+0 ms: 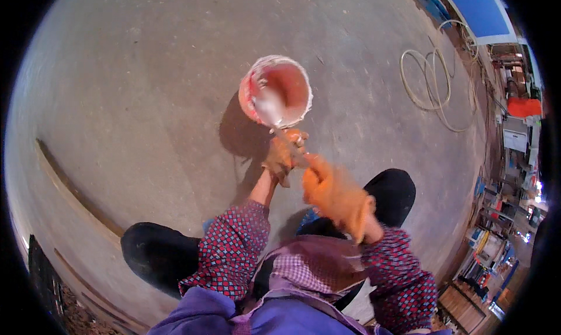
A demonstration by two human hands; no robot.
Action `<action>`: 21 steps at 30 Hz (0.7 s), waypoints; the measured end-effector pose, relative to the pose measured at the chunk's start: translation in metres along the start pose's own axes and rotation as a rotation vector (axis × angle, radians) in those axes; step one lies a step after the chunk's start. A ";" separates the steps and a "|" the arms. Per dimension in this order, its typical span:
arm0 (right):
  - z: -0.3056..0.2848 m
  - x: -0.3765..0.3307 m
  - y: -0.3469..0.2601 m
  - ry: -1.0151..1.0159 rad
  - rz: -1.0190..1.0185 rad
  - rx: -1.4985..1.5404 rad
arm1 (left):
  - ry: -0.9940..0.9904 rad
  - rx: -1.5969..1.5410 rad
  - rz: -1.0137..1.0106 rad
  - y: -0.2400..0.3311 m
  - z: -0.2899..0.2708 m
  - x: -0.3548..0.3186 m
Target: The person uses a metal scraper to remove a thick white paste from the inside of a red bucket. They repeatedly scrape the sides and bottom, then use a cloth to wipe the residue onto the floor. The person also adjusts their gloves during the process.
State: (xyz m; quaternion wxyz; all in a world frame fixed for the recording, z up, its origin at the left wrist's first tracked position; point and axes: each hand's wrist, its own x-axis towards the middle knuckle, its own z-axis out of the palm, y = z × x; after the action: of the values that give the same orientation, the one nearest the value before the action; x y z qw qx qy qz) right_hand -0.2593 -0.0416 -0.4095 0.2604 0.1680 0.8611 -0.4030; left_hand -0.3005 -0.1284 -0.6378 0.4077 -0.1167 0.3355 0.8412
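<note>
A red bucket [275, 90] with white material inside stands on the concrete floor in front of me. Both my hands wear orange gloves. My left hand [283, 154] and my right hand [333, 192] are closed around the handle of a tool [290, 142] that reaches down into the bucket. The tool's lower end is buried in the white material, so its shape is hidden. The left hand sits closer to the bucket rim, the right hand further back along the handle. My sleeves are a red and blue check.
A coiled pale hose [435, 80] lies on the floor at the upper right. Shelves with mixed goods [497, 230] line the right edge. A blue panel [479, 7] stands at the top right. Long wooden strips [70, 189] lie at the left.
</note>
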 end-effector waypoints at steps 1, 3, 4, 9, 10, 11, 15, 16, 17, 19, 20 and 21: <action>-0.023 -0.006 -0.010 0.022 0.016 0.001 | 0.026 -0.120 -0.043 -0.007 0.002 0.002; -0.067 -0.013 -0.025 0.049 -0.006 0.040 | 0.105 -0.336 -0.115 -0.011 0.003 -0.002; -0.091 -0.004 -0.017 -0.035 -0.058 0.009 | 0.145 -0.438 -0.142 -0.009 0.001 -0.002; -0.186 0.038 -0.042 -0.213 -0.474 -0.370 | 0.196 -0.516 -0.144 -0.028 0.008 0.017; -0.193 0.047 -0.047 -0.221 -0.545 -0.421 | 0.232 -0.480 -0.124 -0.021 0.008 0.012; -0.197 0.049 -0.058 -0.241 -0.540 -0.516 | 0.248 -0.458 -0.115 -0.022 0.016 0.012; -0.208 0.055 -0.077 -0.266 -0.573 -0.803 | 0.293 -0.274 -0.109 -0.037 0.004 0.025; -0.206 0.062 -0.078 -0.268 -0.570 -0.860 | 0.287 -0.160 -0.105 -0.041 -0.004 0.022; -0.204 0.065 -0.081 -0.268 -0.576 -0.917 | 0.256 -0.264 -0.140 -0.042 -0.007 0.019; -0.196 0.067 -0.084 -0.261 -0.581 -1.021 | 0.197 -0.481 -0.198 -0.034 -0.012 0.013; -0.192 0.067 -0.087 -0.249 -0.596 -1.071 | 0.113 -0.515 -0.229 -0.030 -0.025 0.013; -0.190 0.067 -0.093 -0.243 -0.612 -1.117 | 0.028 -0.548 -0.260 -0.027 -0.044 0.014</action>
State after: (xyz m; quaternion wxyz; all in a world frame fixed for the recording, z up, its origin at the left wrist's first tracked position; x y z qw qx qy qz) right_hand -0.4187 0.0548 -0.2898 0.2775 -0.2926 0.9145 0.0333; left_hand -0.2921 -0.1366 -0.6897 0.4607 -0.2760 0.0840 0.8394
